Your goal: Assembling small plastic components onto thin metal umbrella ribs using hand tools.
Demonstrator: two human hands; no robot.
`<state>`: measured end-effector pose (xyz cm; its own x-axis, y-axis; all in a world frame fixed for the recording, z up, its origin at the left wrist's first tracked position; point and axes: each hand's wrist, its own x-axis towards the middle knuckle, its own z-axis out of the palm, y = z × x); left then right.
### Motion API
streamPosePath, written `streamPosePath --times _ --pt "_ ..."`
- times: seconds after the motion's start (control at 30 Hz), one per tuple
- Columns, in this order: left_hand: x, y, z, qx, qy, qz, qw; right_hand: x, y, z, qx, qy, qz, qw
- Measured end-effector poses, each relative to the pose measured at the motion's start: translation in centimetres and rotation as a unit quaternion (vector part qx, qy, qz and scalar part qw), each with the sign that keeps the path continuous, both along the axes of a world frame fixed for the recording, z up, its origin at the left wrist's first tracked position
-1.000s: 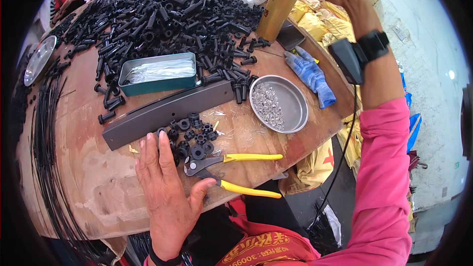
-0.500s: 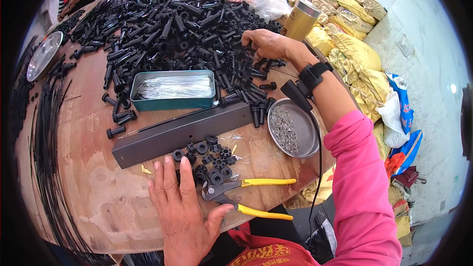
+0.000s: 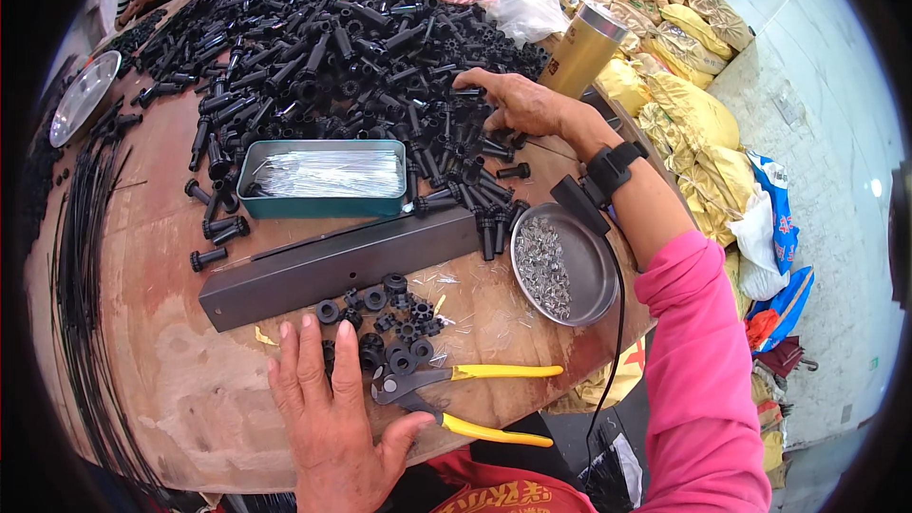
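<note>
My left hand (image 3: 332,427) lies flat near the table's front edge with its fingers spread. Its fingertips are beside a small cluster of black plastic rings and toothed caps (image 3: 401,355). Yellow-handled pliers (image 3: 503,372) lie jaws-left, just right of that hand, close to the thumb. My right hand (image 3: 525,106) reaches over the right edge of a big heap of black plastic tubes with flanged ends (image 3: 351,47). Its index finger and thumb stand apart over the tubes, and I see nothing held; the other fingertips are partly hidden.
A green tin (image 3: 323,206) of thin metal pins sits behind a dark metal bar (image 3: 342,271). A round metal dish (image 3: 597,271) holds small metal pieces. Black strips (image 3: 85,323) lie left. A gold tumbler (image 3: 584,52) stands beside my right wrist; yellow sacks (image 3: 693,114) are stacked right.
My right hand has drawn slightly left over the edge of the heap, its thumb and index now more visibly apart. My left hand stays flat by the rings; the whole view has shifted a little.
</note>
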<state>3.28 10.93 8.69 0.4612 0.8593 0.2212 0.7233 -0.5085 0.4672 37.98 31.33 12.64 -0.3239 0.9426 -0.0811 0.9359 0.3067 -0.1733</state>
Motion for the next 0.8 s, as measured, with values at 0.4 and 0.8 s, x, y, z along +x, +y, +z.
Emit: streamPosePath --times 0.4,0.8 --pt "0.2 -0.4 -0.6 -0.003 0.065 0.008 0.998 -0.5 0.9 -0.4 -0.006 0.020 0.062 0.998" --pt "-0.2 -0.2 -1.2 0.013 -0.049 0.042 0.998 -1.3 0.6 -0.6 -0.007 0.095 -0.077 0.992"
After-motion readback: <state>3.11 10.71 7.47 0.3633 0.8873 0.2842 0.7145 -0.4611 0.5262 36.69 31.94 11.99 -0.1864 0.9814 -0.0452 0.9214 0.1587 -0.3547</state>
